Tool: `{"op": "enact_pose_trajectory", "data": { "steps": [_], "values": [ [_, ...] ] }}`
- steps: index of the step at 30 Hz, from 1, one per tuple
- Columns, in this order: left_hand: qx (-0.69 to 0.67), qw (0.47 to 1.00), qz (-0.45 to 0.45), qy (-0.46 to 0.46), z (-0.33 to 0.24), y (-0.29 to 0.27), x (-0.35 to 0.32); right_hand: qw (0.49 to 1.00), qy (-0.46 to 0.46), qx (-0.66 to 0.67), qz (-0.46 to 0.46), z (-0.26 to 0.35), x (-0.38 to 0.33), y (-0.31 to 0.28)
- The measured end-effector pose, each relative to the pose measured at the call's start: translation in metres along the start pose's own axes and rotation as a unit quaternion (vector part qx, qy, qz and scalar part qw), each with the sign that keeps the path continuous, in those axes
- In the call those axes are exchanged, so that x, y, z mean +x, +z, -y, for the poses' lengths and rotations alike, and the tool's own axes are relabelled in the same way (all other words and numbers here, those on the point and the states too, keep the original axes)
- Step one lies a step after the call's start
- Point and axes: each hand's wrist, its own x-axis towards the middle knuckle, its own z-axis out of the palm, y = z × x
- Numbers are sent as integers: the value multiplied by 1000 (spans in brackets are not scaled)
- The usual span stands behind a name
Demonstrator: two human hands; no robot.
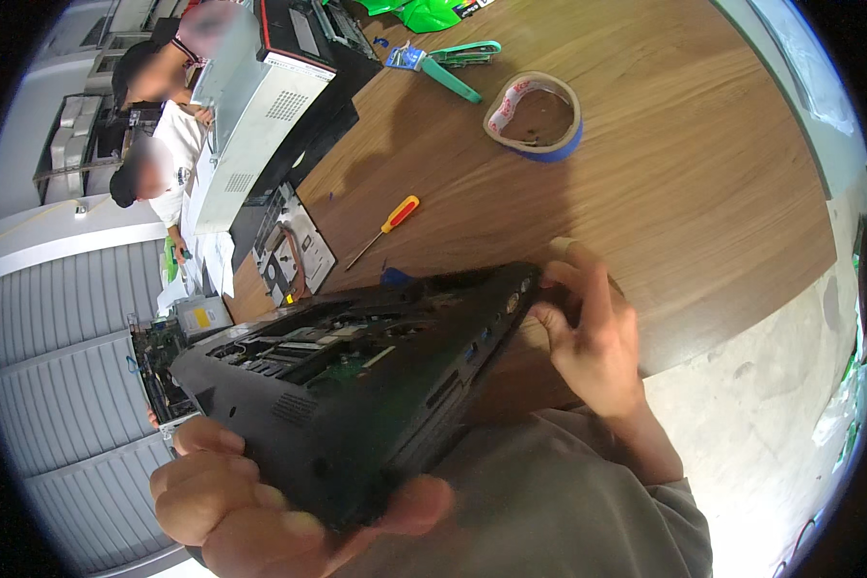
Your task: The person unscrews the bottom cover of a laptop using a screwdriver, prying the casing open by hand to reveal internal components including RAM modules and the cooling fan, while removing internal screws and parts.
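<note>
A black laptop base is tilted up off the table in front of me, its underside facing up with an uncovered bay showing a green circuit board. Ports run along its right edge. My left hand grips the near left corner, fingers on the underside and thumb along the edge. At the far right corner is my right hand, its fingers and thumb bent around that corner; exactly where they touch is hard to see. Beyond the laptop, a screwdriver with a yellow and red handle lies on the table.
The wooden table holds a roll of tape, a green-handled tool and a laptop part with a copper pipe. A large metal computer case stands at the back left. Other people are beyond it.
</note>
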Motion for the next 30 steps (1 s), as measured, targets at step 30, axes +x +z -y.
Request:
{"op": "enact_pose_trajectory", "data": {
  "steps": [30],
  "values": [
    [-108, 984, 89, -110, -29, -17, 3, 923, -226, 268, 157, 81, 55, 7]
  ]
}}
